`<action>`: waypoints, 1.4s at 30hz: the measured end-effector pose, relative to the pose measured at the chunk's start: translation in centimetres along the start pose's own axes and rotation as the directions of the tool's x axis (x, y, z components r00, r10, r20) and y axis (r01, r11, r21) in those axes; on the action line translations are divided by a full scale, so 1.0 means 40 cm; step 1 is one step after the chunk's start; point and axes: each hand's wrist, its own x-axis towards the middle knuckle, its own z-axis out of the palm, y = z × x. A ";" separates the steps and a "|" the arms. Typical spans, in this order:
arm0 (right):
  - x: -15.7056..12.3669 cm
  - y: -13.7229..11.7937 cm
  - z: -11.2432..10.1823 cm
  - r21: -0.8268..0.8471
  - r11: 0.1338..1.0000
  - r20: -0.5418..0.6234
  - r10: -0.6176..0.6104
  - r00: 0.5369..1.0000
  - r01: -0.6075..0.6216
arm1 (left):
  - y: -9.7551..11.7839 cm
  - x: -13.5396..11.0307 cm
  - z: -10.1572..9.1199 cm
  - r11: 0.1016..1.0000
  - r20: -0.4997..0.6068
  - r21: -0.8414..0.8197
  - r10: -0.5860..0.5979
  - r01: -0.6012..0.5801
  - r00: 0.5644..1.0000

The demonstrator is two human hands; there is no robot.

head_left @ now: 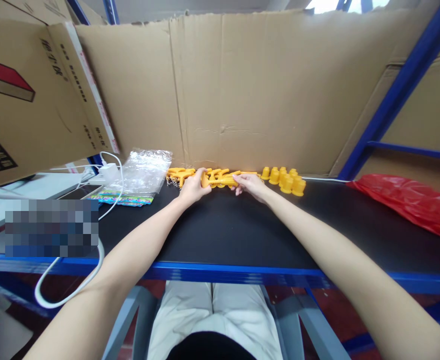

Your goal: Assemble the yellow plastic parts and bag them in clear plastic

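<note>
At the back of the black tabletop, my left hand (194,189) is closed around one end of a yellow plastic piece (222,181) that has a wider, ring-like end. My right hand (252,186) pinches the long, thin end of the yellow piece; whether it is one part or several together I cannot tell. Behind and left of my hands lie several yellow branched plastic parts (178,175), with small metal bits beside them. To the right of my right hand stand several yellow plastic cups (286,182), upside down in a cluster.
Clear plastic bags (145,172) lie over colourful printed packs (120,198) on the left. A white cable (102,255) loops over the table's blue edge near my left forearm. Cardboard (261,95) walls the back. A red plastic bag (411,200) rests at the right.
</note>
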 end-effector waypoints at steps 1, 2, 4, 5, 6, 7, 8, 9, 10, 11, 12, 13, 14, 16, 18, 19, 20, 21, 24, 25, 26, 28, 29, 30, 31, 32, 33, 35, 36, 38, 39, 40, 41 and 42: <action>0.000 0.003 0.005 -0.001 1.000 -0.010 0.003 1.000 -0.003 | 0.001 0.000 0.000 1.000 0.007 0.001 0.000 0.000 1.000; 0.000 0.006 0.011 -0.008 1.000 -0.033 -0.001 0.999 0.001 | 0.001 0.000 0.001 1.000 0.014 0.002 -0.002 0.002 1.000; -0.002 0.015 0.024 -0.066 0.997 -0.129 -0.054 0.990 0.046 | 0.004 0.000 0.004 1.000 0.026 0.000 -0.010 0.010 1.000; -0.004 0.018 0.030 -0.129 0.988 -0.187 -0.113 0.976 0.089 | 0.006 -0.001 0.007 1.000 0.027 -0.004 -0.013 0.013 1.000; -0.008 0.020 0.034 -0.215 0.967 -0.237 -0.188 0.953 0.138 | 0.009 -0.002 0.010 1.000 0.024 -0.010 -0.014 0.015 1.000; -0.012 0.020 0.037 -0.312 0.932 -0.266 -0.271 0.925 0.183 | 0.012 -0.003 0.013 1.000 0.017 -0.017 -0.014 0.014 1.000; -0.017 0.020 0.038 -0.407 0.887 -0.271 -0.345 0.899 0.218 | 0.015 -0.003 0.015 1.000 0.009 -0.027 -0.011 0.011 1.000; -0.021 0.020 0.037 -0.487 0.840 -0.259 -0.401 0.879 0.240 | 0.018 -0.004 0.018 0.999 -0.001 -0.037 -0.007 0.007 1.000; -0.025 0.019 0.035 -0.546 0.800 -0.239 -0.434 0.868 0.250 | 0.020 -0.004 0.019 0.999 -0.009 -0.048 -0.003 0.003 1.000; -0.027 0.019 0.033 -0.585 0.771 -0.219 -0.449 0.866 0.252 | 0.022 -0.003 0.020 0.998 -0.016 -0.060 -0.002 0.001 1.000; -0.028 0.020 0.029 -0.610 0.751 -0.199 -0.454 0.868 0.253 | 0.022 -0.002 0.020 0.998 -0.021 -0.070 -0.001 0.000 1.000; -0.027 0.022 0.025 -0.626 0.736 -0.178 -0.456 0.872 0.258 | 0.021 -0.001 0.019 0.997 -0.026 -0.077 -0.002 0.000 1.000; -0.026 0.025 0.021 -0.636 0.723 -0.152 -0.460 0.875 0.270 | 0.020 0.001 0.018 0.997 -0.027 -0.081 -0.005 0.002 1.000; -0.021 0.030 0.012 -0.661 0.680 -0.087 -0.490 0.867 0.318 | 0.015 0.005 0.012 0.997 -0.018 -0.077 -0.011 0.010 1.000; -0.017 0.032 0.001 -0.707 0.587 0.016 -0.544 0.839 0.395 | 0.010 0.007 0.007 0.998 0.003 -0.065 -0.015 0.015 1.000; -0.017 0.032 -0.004 -0.733 0.524 0.079 -0.568 0.819 0.434 | 0.008 0.007 0.004 0.998 0.012 -0.058 -0.015 0.015 1.000; -0.018 0.030 -0.008 -0.757 0.459 0.139 -0.583 0.801 0.465 | 0.006 0.007 0.003 0.998 0.020 -0.053 -0.013 0.014 1.000; -0.019 0.027 -0.012 -0.776 0.401 0.189 -0.588 0.786 0.486 | 0.005 0.007 0.001 0.999 0.025 -0.049 -0.010 0.012 1.000; -0.026 0.012 -0.016 -0.823 0.284 0.259 -0.582 0.771 0.492 | 0.007 0.004 0.000 0.999 0.033 -0.039 -0.004 0.006 0.999; -0.028 0.006 -0.016 -0.837 0.257 0.268 -0.578 0.771 0.484 | 0.008 0.004 0.000 0.999 0.035 -0.036 -0.003 0.005 0.999; -0.030 0.001 -0.016 -0.846 0.237 0.275 -0.573 0.772 0.477 | 0.010 0.003 0.000 0.999 0.035 -0.033 -0.001 0.002 0.999; -0.033 -0.011 -0.017 -0.854 0.228 0.280 -0.556 0.783 0.467 | 0.015 0.002 -0.001 1.000 0.031 -0.029 0.004 -0.003 1.000; -0.034 -0.016 -0.017 -0.853 0.241 0.275 -0.547 0.791 0.463 | 0.017 0.002 -0.002 1.000 0.026 -0.027 0.007 -0.006 1.000; -0.035 -0.020 -0.018 -0.847 0.264 0.268 -0.536 0.801 0.461 | 0.019 0.001 -0.002 1.000 0.022 -0.023 0.011 -0.010 1.000; -0.035 -0.025 -0.019 -0.840 0.291 0.262 -0.521 0.813 0.458 | 0.020 0.001 -0.002 1.000 0.020 -0.016 0.014 -0.013 1.000; -0.035 -0.028 -0.020 -0.832 0.320 0.257 -0.500 0.827 0.453 | 0.021 0.000 -0.003 1.000 0.021 -0.007 0.017 -0.017 1.000; -0.035 -0.031 -0.020 -0.827 0.348 0.250 -0.476 0.843 0.442 | 0.021 0.000 -0.003 1.000 0.025 0.004 0.022 -0.022 0.999; -0.035 -0.034 -0.020 -0.824 0.393 0.231 -0.422 0.877 0.407 | 0.020 -0.001 -0.003 0.999 0.034 0.022 0.030 -0.031 0.999; -0.035 -0.033 -0.019 -0.829 0.403 0.220 -0.402 0.889 0.388 | 0.019 0.000 -0.003 0.999 0.039 0.028 0.033 -0.034 0.999; -0.033 -0.030 -0.016 -0.849 0.371 0.218 -0.404 0.888 0.377 | 0.017 0.001 -0.003 0.999 0.044 0.027 0.033 -0.034 0.999; -0.032 -0.027 -0.014 -0.863 0.326 0.231 -0.427 0.875 0.386 | 0.016 0.001 -0.003 0.999 0.044 0.025 0.027 -0.028 0.999; -0.030 -0.024 -0.013 -0.877 0.265 0.251 -0.457 0.853 0.400 | 0.014 0.002 -0.003 1.000 0.043 0.022 0.018 -0.019 0.999; -0.029 -0.021 -0.011 -0.888 0.199 0.277 -0.487 0.828 0.414 | 0.012 0.002 -0.003 1.000 0.043 0.022 0.008 -0.009 0.999; -0.026 -0.017 -0.010 -0.896 0.135 0.303 -0.512 0.804 0.424 | 0.011 0.003 -0.003 1.000 0.043 0.023 -0.002 0.001 0.999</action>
